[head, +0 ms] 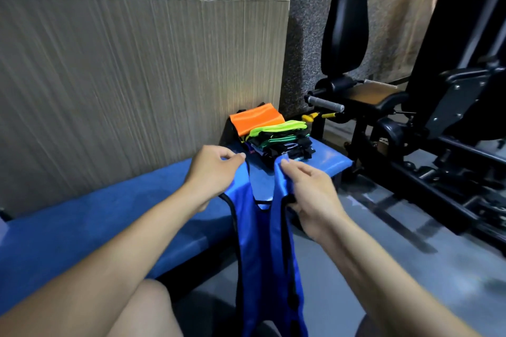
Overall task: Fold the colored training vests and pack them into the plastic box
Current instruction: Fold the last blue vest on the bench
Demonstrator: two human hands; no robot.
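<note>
Head view: blue vest (262,241) hangs at lower centre of frame, draped off blue bench (95,227). Left hand (212,169) pinches left shoulder strap between thumb and curled fingers. Right hand (306,194) grips right strap, fingers curled round fabric. Vest pile (276,135) at centre of frame, on bench end. Plastic box not visible. Advice: level both straps, match edges, then fold.

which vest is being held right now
The blue vest: the left hand and right hand each pinch a shoulder strap. The orange vest and the others lie piled on the bench.
</note>
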